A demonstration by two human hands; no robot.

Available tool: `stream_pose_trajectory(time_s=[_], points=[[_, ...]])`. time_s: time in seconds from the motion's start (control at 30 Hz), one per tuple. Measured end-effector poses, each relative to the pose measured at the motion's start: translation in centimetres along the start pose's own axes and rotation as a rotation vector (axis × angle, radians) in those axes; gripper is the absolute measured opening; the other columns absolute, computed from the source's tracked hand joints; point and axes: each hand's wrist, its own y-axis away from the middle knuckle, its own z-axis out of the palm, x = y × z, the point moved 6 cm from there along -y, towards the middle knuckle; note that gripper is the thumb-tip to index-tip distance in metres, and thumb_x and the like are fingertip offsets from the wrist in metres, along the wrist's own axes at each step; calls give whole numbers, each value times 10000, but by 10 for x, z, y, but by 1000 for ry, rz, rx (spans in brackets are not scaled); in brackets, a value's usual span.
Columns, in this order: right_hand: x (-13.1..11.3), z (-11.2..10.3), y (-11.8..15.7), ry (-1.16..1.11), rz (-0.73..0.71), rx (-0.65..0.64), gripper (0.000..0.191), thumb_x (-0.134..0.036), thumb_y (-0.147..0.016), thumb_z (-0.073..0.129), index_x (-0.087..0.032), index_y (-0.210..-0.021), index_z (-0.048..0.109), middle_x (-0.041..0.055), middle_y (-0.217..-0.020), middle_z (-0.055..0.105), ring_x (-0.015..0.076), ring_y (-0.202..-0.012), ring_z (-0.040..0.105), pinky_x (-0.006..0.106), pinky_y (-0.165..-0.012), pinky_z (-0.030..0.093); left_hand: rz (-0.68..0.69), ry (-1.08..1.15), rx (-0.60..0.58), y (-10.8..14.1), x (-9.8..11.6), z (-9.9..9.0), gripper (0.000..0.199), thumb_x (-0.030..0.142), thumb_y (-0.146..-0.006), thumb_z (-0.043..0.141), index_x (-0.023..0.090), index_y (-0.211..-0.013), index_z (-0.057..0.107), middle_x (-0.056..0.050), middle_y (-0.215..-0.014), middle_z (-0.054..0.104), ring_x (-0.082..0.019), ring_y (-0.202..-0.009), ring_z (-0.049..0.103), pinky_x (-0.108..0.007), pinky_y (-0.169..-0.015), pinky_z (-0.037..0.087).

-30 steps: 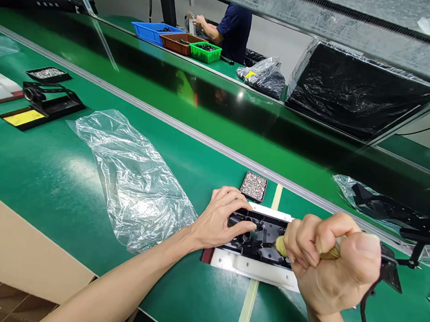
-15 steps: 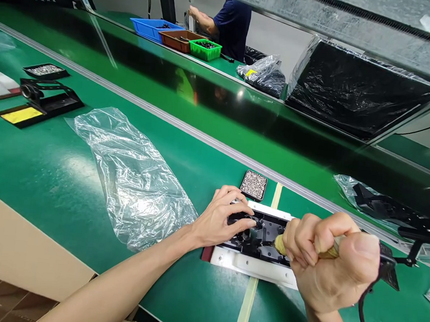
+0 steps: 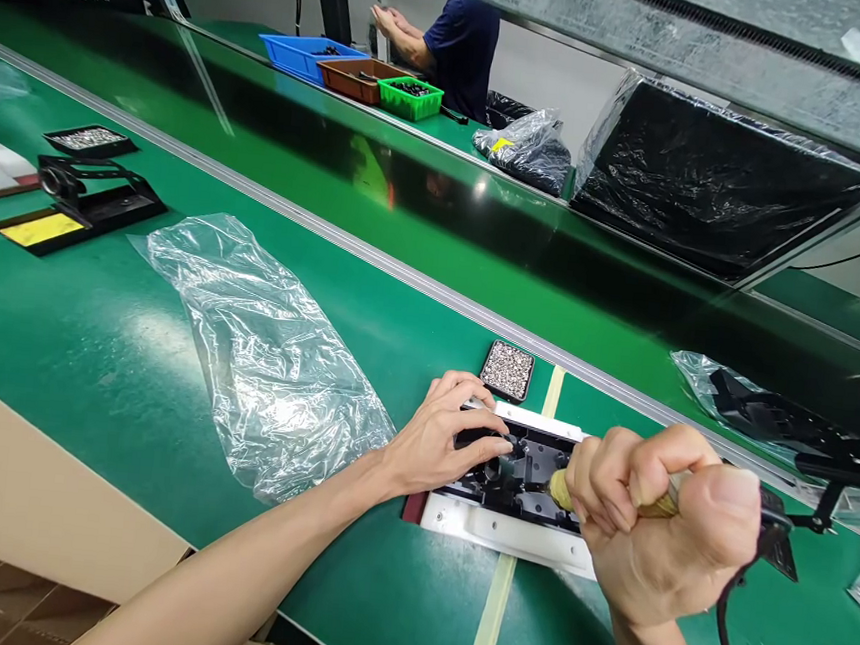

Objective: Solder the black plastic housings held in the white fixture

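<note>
green worktop extends beneath the assembly area; a metal rail runs diagonally along its far side. beyond it stand a blue bin, a brown bin and a green bin, beside a co-worker in a dark blue sleeve. black housing is seated in a white fixture at right of centre, over a tape strip. left hand: fingers and thumb spread apart, resting at the housing's left end. right hand: fist wrapped around a yellow-wrapped tool, directed toward the housing; tip contact cannot be determined. parts tray, filled with small metal pieces: just beyond the fixture. clear plastic bag: flat, left of the left hand.
</note>
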Motion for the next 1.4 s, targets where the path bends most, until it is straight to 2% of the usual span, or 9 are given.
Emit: stream_pose_trajectory(time_s=[0.23,0.47,0.87,1.07,1.4], points=[[0,1,-1,-1,-3,-15,450,-454,-907,564,-190,-580,402,-50,-420,306,79,-378,277,177,-353,272,-13,62,-2,1,-1,1,145,378,-997,689,286,-1088,755,-78,-1171,610,-293,-1196,485,-480,-1060,378],[-2,3,-1,12,-45,-40,451,-459,-936,536,-195,-596,399,-55,-425,296,77,-378,259,172,-354,264,31,133,1,-2,2,-2,138,335,-1007,673,277,-1103,754,-73,-1163,613,-283,-1192,497,-468,-1071,378],[1,0,0,-13,4,7,435,-437,-862,599,-188,-563,405,-51,-413,310,77,-375,276,177,-352,273,37,138,-43,0,3,-1,185,370,-1035,614,271,-1108,753,-81,-1182,616,-283,-1192,499,-460,-1068,386],[-1,1,0,0,-22,-13,453,-449,-904,561,-189,-572,394,-52,-414,304,75,-370,265,175,-355,266,55,148,-42,-2,5,-2,187,373,-1015,641,254,-1114,747,-85,-1180,609,-288,-1195,494,-463,-1076,375],[1,-1,0,-13,8,5,462,-471,-869,603,-185,-561,412,-52,-406,311,76,-370,274,179,-351,278,69,146,-57,-2,8,-2,188,366,-994,664,251,-1122,742,-78,-1183,599,-282,-1199,486,-454,-1061,364]])
